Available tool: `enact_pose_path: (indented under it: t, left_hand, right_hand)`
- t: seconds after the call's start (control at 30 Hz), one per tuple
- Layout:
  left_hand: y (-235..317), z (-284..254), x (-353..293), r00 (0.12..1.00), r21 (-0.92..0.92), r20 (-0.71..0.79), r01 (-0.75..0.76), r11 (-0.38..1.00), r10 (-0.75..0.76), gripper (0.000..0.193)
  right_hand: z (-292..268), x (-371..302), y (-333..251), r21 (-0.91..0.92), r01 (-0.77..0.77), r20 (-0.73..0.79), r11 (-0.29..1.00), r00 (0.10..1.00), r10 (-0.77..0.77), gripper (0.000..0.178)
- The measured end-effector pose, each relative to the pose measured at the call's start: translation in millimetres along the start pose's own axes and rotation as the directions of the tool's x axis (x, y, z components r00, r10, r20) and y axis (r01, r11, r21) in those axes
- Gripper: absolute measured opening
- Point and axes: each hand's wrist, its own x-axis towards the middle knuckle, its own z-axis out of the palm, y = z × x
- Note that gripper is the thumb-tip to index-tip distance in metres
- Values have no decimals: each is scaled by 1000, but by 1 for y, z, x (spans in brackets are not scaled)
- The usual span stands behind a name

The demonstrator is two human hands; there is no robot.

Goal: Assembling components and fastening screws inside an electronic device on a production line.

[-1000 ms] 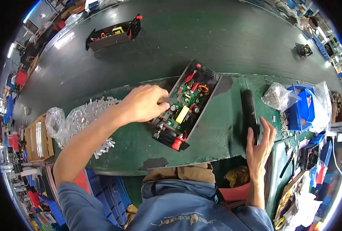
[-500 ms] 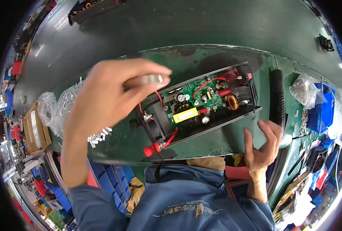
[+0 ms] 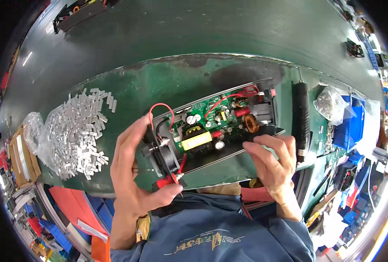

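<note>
An open black metal case (image 3: 229,158) lies at a slant on the green mat, holding a green circuit board (image 3: 201,107) with a yellow-wrapped transformer (image 3: 197,141) and a copper coil (image 3: 251,123). At its left end a black end panel with a round fan (image 3: 167,156) stands slightly apart, joined by red wires. My left hand (image 3: 130,163) is closed round this panel, fingers at its far edge, thumb by the red terminal (image 3: 164,181). My right hand (image 3: 273,162) has curled fingers at the case's near wall; its fingertips grip the rim near the coil.
Many small silver metal pieces (image 3: 78,131) spill from a clear bag at left. A black-handled screwdriver (image 3: 300,118) lies right of the case. Beyond it are a bag of small parts (image 3: 330,104) and a blue bin (image 3: 350,124). Another opened unit (image 3: 78,16) sits at far left.
My left hand has come down from above the case, where it held a small silver piece, onto the fan panel. My right hand has moved left to the case's wall.
</note>
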Motion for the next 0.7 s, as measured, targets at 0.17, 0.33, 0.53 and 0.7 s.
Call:
enact_pose_path:
  t: [0.17,0.33,0.53,0.7]
  left_hand:
    - [0,16,5,989,282,-32,-127,951,141,89]
    - [7,14,-14,947,-186,-193,222,957,-257,98]
    - [-13,-4,-39,804,-434,191,584,686,-563,105]
    - [0,11,-28,827,-584,264,546,600,-496,99]
  right_hand:
    - [4,-3,0,-10,34,-20,999,999,-34,48]
    - [-4,-1,-2,-29,47,-23,998,999,-47,48]
    - [-5,-5,3,20,46,-5,999,999,-46,48]
    - [-4,-3,6,71,49,8,996,999,-50,51]
